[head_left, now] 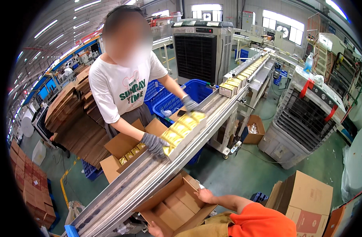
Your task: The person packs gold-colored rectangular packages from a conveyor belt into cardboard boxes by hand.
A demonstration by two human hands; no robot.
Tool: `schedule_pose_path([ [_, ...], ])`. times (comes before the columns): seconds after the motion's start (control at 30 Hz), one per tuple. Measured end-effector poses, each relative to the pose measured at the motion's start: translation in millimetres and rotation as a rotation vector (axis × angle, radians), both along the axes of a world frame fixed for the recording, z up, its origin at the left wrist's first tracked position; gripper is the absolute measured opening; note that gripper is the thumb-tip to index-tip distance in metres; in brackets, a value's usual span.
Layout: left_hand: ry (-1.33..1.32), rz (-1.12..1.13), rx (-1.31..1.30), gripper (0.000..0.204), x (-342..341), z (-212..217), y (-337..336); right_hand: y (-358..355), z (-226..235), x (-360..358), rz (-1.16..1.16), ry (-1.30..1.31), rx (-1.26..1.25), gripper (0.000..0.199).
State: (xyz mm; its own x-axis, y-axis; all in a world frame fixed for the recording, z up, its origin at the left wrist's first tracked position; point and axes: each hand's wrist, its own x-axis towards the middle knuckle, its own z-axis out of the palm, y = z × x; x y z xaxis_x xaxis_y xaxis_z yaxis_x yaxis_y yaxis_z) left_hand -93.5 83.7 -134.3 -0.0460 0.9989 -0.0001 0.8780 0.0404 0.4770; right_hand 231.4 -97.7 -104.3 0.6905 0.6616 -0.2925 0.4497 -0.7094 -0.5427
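An open, empty cardboard box (173, 209) is between my two hands, below the conveyor's near edge. My right hand (205, 195) is closed over its right rim, with something small and white at the fingers. At the box's lower left side, my left hand (155, 229) grips the edge, partly cut off by the picture's lower border. Across the conveyor (129, 177), a person in grey gloves presses a row of small yellow cartons (183, 132) together from both ends. Another open cardboard box (113, 166), on that person's side, holds several yellow cartons.
More cartons (244, 75) line the conveyor's far end. Blue crates (196, 89) stand behind it. A large air cooler (303, 118) is at the right, near flattened cardboard boxes (307, 197). A small box (254, 130) sits on the floor under the conveyor.
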Motion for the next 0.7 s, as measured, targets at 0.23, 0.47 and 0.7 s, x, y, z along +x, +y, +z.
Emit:
schedule_pose_path([
  [0.23,-0.012,-0.091,0.119,0.032,0.6,1.9,-8.8,0.6,-0.2,-4.0,0.001,-0.045,-0.004,0.047],
  [0.47,0.059,-0.075,0.025,0.032,7.5,23.3,-11.7,0.6,4.1,-1.8,0.036,-0.122,-0.110,0.047],
  [0.7,0.016,-0.037,0.004,0.030,9.0,24.7,-14.0,0.7,-2.0,1.7,0.063,-0.172,-0.117,0.047],
])
